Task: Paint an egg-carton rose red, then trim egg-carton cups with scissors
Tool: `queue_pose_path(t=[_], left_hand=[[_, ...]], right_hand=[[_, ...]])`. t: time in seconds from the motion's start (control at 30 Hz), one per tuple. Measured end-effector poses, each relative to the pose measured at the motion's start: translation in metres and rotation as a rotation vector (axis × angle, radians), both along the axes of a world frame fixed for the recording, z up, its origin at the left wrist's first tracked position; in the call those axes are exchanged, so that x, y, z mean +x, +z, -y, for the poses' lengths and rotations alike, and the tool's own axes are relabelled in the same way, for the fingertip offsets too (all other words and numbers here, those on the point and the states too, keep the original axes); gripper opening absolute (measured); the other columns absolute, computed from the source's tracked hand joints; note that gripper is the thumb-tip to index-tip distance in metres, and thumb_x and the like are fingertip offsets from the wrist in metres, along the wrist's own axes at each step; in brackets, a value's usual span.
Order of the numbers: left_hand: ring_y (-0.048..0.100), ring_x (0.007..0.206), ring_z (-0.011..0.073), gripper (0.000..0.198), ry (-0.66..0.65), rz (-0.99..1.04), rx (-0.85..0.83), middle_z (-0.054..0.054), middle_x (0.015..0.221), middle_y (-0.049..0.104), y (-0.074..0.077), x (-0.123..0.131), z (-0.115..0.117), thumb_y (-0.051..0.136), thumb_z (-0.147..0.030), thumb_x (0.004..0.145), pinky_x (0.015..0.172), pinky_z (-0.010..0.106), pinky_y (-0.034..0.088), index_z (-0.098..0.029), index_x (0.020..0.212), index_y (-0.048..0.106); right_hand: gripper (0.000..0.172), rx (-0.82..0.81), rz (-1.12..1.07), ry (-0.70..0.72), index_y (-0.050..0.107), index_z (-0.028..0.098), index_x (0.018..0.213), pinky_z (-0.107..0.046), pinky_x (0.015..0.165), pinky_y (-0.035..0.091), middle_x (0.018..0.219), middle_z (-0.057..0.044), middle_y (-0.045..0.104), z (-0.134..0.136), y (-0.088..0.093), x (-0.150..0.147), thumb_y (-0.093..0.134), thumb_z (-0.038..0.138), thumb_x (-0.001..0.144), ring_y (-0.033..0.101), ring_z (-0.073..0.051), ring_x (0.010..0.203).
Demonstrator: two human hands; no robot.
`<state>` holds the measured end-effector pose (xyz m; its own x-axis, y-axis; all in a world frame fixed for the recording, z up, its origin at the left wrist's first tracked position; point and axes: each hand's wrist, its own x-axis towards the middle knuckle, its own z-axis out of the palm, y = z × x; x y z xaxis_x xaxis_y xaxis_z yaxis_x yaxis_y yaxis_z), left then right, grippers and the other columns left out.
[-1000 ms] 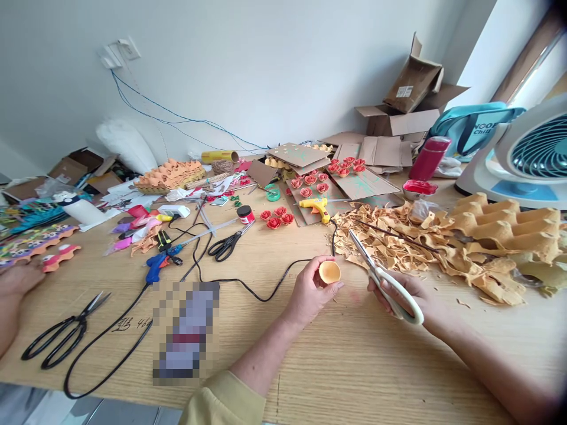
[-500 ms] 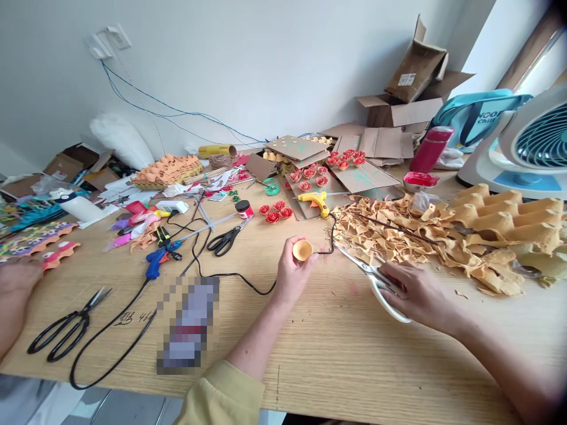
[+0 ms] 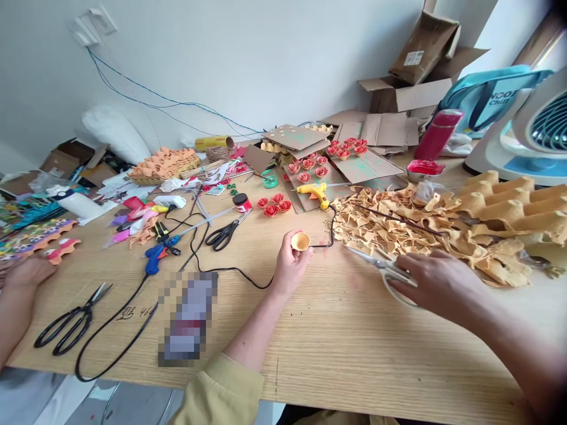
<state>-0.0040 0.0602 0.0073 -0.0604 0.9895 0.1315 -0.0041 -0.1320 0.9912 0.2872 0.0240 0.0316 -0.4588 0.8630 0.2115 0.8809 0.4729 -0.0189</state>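
Observation:
My left hand (image 3: 289,267) pinches a small round orange paper cup (image 3: 300,241) just above the wooden table (image 3: 354,348). Over at the right, my right hand (image 3: 436,282) is closed around the white handles of a pair of scissors (image 3: 376,265), whose blades lie low and point left toward the cup. Behind the scissors spreads a heap of orange egg-carton scraps (image 3: 390,227). A black cable (image 3: 239,273) runs under my left hand toward the yellow glue gun (image 3: 315,193).
Red paper roses (image 3: 274,206) sit on the table and on cardboard sheets (image 3: 363,167). Black scissors (image 3: 225,233), a blue glue gun (image 3: 153,260) and larger black scissors (image 3: 71,321) lie left. Another person's hand (image 3: 26,274) rests at far left. Egg cartons (image 3: 509,206) and a fan (image 3: 531,139) stand right.
My left hand carried the cup leftward and a little farther away. My right hand lowered the scissors from a raised, upright angle to nearly flat on the table.

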Motion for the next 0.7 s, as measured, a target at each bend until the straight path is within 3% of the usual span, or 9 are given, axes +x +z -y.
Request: queue_pose_path(t=[0.07,0.23,0.47,0.7], left_hand=[[0.062,0.084,0.0128,0.047,-0.001,-0.021,0.021,0.006,0.11,0.06,-0.001,0.0,0.0,0.072,-0.026,0.078,0.071,0.024,0.052,-0.019,0.119,0.05],[0.065,0.098,0.0171,0.05,-0.049,-0.061,0.087,0.011,0.121,0.06,0.0,0.001,0.003,0.071,-0.031,0.082,0.082,0.027,0.055,-0.019,0.124,0.048],[0.067,0.102,0.0194,0.045,-0.05,-0.14,0.216,0.011,0.114,0.066,0.006,0.007,0.01,0.071,-0.026,0.083,0.086,0.028,0.056,-0.017,0.122,0.051],[0.067,0.096,0.0177,0.04,-0.071,-0.315,0.272,0.008,0.112,0.07,0.01,0.009,0.019,0.074,-0.025,0.081,0.08,0.025,0.055,-0.019,0.118,0.058]], right_hand=[[0.028,-0.015,-0.035,-0.035,0.058,0.022,0.075,-0.032,0.058,0.03,0.06,-0.002,0.061,-0.003,-0.001,0.002,0.057,0.046,0.091,0.053,-0.017,0.054],[0.025,-0.161,-0.067,0.145,0.059,0.024,0.072,-0.031,0.059,0.033,0.063,-0.002,0.063,0.001,-0.002,-0.01,0.058,0.04,0.091,0.056,-0.018,0.059],[0.03,-0.066,-0.241,-0.023,0.056,0.024,0.072,-0.029,0.056,0.033,0.06,0.0,0.061,-0.007,-0.005,-0.008,0.055,0.046,0.092,0.053,-0.016,0.055],[0.027,-0.09,-0.422,-0.012,0.062,0.023,0.08,-0.027,0.053,0.034,0.057,0.002,0.058,-0.006,-0.011,-0.014,0.057,0.047,0.091,0.05,-0.013,0.051]])
